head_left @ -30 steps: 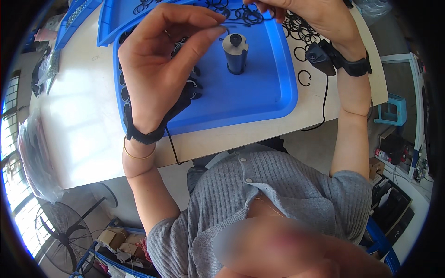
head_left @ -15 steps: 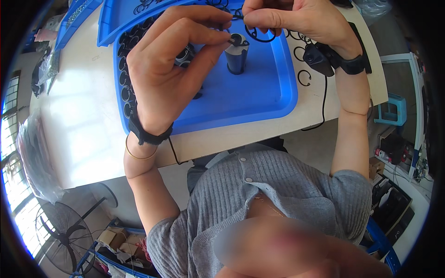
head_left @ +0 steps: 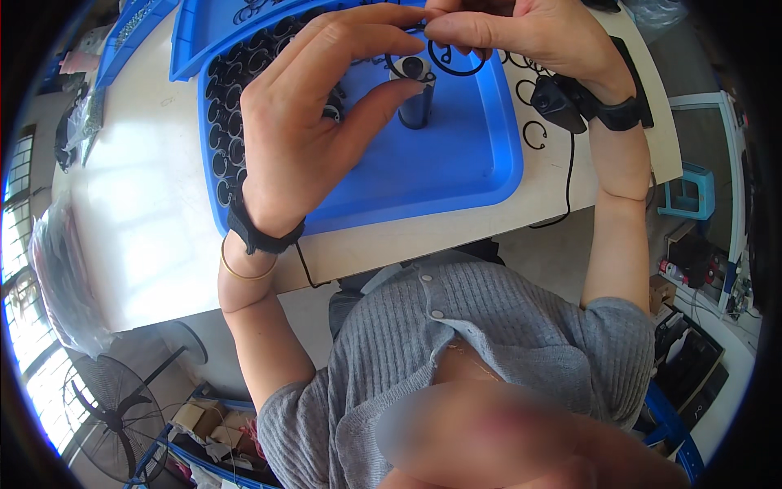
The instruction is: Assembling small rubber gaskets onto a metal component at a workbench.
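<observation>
My right hand [head_left: 521, 33] is closed in a pinch on black retaining rings; one open ring [head_left: 456, 72] hangs below the fingertips. To its left, my left hand [head_left: 318, 106] has its thumb and index finger spread apart. These fingers reach around the top of a grey cylinder [head_left: 416, 110], which stands upright in the blue tray [head_left: 456, 175]. A thin black arc, apparently another ring, shows at the cylinder's pale top, near the left fingertips. My left middle fingertip comes close to the right-hand fingers; whether they touch is hard to tell.
Rows of dark ring-shaped parts [head_left: 218, 134] line the tray's left side. Loose retaining rings [head_left: 534, 135] lie on the table [head_left: 147, 220] right of the tray. Blue bins [head_left: 191, 49] stand at the far left. A black cable [head_left: 570, 179] runs over the table edge.
My left thumb and index finger, earlier pinched together beside the cylinder's top, have parted. The left hand has shifted slightly right. My right hand remains almost still with its rings.
</observation>
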`<control>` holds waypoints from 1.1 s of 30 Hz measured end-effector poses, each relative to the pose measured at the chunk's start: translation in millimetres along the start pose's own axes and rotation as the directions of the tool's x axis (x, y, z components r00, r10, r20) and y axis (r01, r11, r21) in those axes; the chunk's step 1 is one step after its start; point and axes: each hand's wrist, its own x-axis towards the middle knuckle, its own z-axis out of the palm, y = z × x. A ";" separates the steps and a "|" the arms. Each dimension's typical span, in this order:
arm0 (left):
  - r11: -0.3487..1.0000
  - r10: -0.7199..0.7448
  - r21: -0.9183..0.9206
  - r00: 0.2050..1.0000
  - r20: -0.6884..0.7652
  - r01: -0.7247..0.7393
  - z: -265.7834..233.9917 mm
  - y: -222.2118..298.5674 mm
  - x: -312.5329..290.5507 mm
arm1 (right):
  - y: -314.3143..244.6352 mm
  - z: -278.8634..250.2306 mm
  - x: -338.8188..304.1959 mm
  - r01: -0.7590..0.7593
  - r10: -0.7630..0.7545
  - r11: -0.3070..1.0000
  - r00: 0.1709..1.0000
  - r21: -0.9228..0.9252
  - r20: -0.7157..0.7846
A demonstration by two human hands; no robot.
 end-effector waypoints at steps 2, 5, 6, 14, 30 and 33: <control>1.000 0.013 0.020 1.000 0.020 -0.013 -0.8 1.3 1.4 | 0.0 -0.2 0.1 0.000 0.000 1.000 1.000 -0.009 0.002; 0.996 0.044 0.076 0.998 0.046 -0.048 0.0 -2.5 -1.0 | -1.7 1.1 0.5 0.004 -0.004 0.999 1.000 -0.055 0.001; 0.994 0.053 0.093 0.997 0.053 -0.058 0.7 -3.4 -2.6 | -3.7 2.5 0.4 0.016 -0.017 0.999 1.000 -0.041 -0.018; 0.989 -0.097 0.122 0.991 0.098 0.084 3.9 -4.0 -8.0 | -0.8 -3.6 -0.9 0.080 -0.093 0.990 0.989 -0.116 -0.111; 0.987 -0.140 0.099 0.975 0.173 0.125 4.6 -6.7 -9.9 | 3.3 -1.4 1.5 0.131 -0.139 0.983 0.989 -0.130 -0.049; 0.986 -0.145 0.104 0.974 0.176 0.128 4.9 -6.1 -10.5 | 3.4 -0.8 2.3 0.143 -0.152 0.977 0.987 -0.159 -0.046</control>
